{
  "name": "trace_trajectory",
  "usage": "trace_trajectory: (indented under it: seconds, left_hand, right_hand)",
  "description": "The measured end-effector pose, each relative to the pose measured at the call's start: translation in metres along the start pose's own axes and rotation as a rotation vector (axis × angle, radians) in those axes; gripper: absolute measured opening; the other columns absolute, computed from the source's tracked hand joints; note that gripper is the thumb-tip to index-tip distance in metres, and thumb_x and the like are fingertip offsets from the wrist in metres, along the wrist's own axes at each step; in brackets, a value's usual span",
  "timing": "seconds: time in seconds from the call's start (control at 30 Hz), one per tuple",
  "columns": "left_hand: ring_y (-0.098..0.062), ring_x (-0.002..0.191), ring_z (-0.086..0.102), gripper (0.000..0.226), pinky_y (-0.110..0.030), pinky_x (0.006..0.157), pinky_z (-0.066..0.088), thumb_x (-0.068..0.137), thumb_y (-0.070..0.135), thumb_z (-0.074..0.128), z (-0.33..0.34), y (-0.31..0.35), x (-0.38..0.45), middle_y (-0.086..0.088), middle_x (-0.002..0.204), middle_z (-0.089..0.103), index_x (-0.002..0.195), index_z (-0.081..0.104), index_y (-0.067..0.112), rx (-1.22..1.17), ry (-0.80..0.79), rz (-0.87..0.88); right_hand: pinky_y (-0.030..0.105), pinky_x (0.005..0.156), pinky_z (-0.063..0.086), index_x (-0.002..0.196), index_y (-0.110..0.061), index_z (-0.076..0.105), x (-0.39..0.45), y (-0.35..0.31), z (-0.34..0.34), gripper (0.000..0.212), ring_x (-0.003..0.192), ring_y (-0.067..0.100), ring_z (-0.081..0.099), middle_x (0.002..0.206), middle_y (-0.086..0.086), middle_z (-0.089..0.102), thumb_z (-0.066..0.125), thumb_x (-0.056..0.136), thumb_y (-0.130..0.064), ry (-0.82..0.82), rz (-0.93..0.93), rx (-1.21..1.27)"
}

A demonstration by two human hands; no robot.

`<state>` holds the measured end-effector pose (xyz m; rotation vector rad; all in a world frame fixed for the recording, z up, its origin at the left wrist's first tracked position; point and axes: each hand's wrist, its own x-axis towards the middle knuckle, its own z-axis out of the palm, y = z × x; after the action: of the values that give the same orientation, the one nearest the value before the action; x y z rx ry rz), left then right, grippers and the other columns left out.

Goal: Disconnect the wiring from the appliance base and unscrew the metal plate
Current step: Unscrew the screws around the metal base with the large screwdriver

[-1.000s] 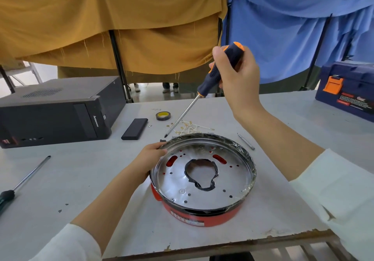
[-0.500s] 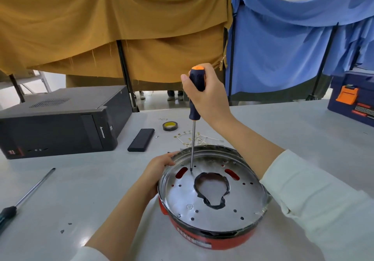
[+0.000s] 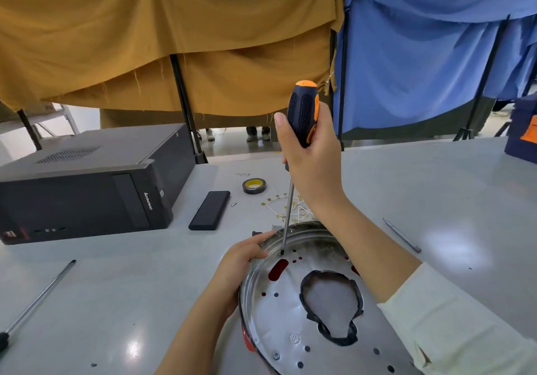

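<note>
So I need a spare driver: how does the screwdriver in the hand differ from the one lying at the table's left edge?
The held screwdriver stands nearly upright in the right hand, tip on the metal plate; the left screwdriver lies flat, untouched. The held one's handle is black and orange; the other's is mostly out of frame. Both have long shafts.

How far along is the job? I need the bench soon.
Done: no wiring shows on the base; a loose wire bundle lies behind it. In hand: right hand holds the screwdriver upright, tip at the plate's far edge; left hand steadies the rim. Left: a near-edge screw remains.
</note>
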<state>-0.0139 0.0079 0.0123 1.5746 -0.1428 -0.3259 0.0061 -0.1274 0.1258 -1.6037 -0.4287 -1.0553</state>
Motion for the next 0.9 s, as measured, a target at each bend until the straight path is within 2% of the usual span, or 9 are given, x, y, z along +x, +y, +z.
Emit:
trace_trajectory:
  seconds: [0.03, 0.13, 0.3, 0.37, 0.5, 0.63, 0.8, 0.9]
  left_hand:
    - [-0.024, 0.103, 0.065, 0.049, -0.030, 0.085, 0.051, 0.082, -0.003, 0.036, -0.001, -0.001, -0.002, -0.008, 0.109, 0.070, 0.114, 0.068, 0.017, -0.020, 0.004, 0.015]
    - [-0.022, 0.099, 0.067, 0.049, -0.022, 0.072, 0.052, 0.080, -0.001, 0.038, -0.002, -0.002, 0.002, -0.007, 0.105, 0.072, 0.110, 0.070, 0.021, -0.008, 0.003, 0.030]
    - [-0.022, 0.105, 0.064, 0.049, -0.031, 0.088, 0.048, 0.080, -0.001, 0.039, -0.003, -0.003, 0.001, -0.005, 0.108, 0.071, 0.112, 0.069, 0.020, 0.020, 0.006, 0.017]
    - [-0.019, 0.106, 0.064, 0.049, -0.030, 0.091, 0.048, 0.081, -0.002, 0.039, -0.002, -0.001, 0.001, -0.002, 0.109, 0.071, 0.111, 0.070, 0.021, 0.036, 0.019, 0.023]
    - [-0.016, 0.103, 0.065, 0.049, -0.015, 0.074, 0.050, 0.082, -0.003, 0.038, -0.001, 0.001, -0.001, 0.001, 0.107, 0.071, 0.112, 0.069, 0.020, 0.050, 0.009, 0.033]
    - [-0.014, 0.104, 0.064, 0.049, -0.019, 0.078, 0.049, 0.082, -0.002, 0.039, -0.001, 0.001, -0.002, 0.003, 0.108, 0.071, 0.112, 0.069, 0.021, 0.059, 0.011, 0.036]
    - [-0.015, 0.100, 0.066, 0.049, -0.015, 0.068, 0.050, 0.081, -0.003, 0.038, -0.002, 0.001, -0.002, 0.000, 0.106, 0.072, 0.110, 0.071, 0.022, 0.029, 0.005, 0.027]
    - [-0.016, 0.097, 0.067, 0.049, -0.015, 0.066, 0.051, 0.082, -0.003, 0.039, -0.003, 0.000, -0.001, -0.001, 0.105, 0.072, 0.110, 0.070, 0.021, 0.022, 0.005, 0.020]
  right_hand:
    - [0.038, 0.048, 0.050, 0.091, -0.038, 0.041, 0.000, 0.000, 0.001, 0.016, 0.054, 0.017, 0.054, 0.066, -0.013, 0.049, 0.056, 0.089, -0.043, 0.018, -0.016, 0.012]
    - [0.030, 0.048, 0.048, 0.091, -0.040, 0.041, -0.004, 0.002, 0.001, 0.016, 0.053, 0.012, 0.053, 0.067, -0.017, 0.051, 0.057, 0.089, -0.042, 0.048, -0.034, 0.048]
    - [0.032, 0.048, 0.048, 0.094, -0.035, 0.041, -0.009, 0.005, -0.001, 0.019, 0.053, 0.013, 0.053, 0.066, -0.016, 0.051, 0.057, 0.088, -0.044, 0.070, -0.018, 0.047]
    - [0.033, 0.048, 0.048, 0.096, -0.034, 0.041, -0.010, 0.006, 0.000, 0.019, 0.054, 0.015, 0.054, 0.066, -0.015, 0.050, 0.057, 0.088, -0.043, 0.062, -0.017, 0.041]
    - [0.034, 0.048, 0.048, 0.094, -0.037, 0.040, -0.011, 0.004, 0.000, 0.018, 0.054, 0.016, 0.054, 0.066, -0.014, 0.050, 0.057, 0.088, -0.043, 0.055, -0.015, 0.031]
    - [0.035, 0.049, 0.049, 0.094, -0.036, 0.041, -0.011, 0.004, -0.001, 0.018, 0.054, 0.015, 0.054, 0.066, -0.017, 0.051, 0.057, 0.088, -0.042, 0.069, 0.000, 0.039]
    - [0.039, 0.049, 0.050, 0.095, -0.034, 0.042, -0.011, 0.004, -0.002, 0.018, 0.054, 0.018, 0.054, 0.067, -0.016, 0.051, 0.058, 0.089, -0.040, 0.081, 0.011, 0.030]
    - [0.035, 0.050, 0.050, 0.097, -0.032, 0.042, -0.011, 0.005, -0.003, 0.019, 0.054, 0.013, 0.054, 0.068, -0.018, 0.051, 0.058, 0.090, -0.037, 0.083, 0.014, 0.027]
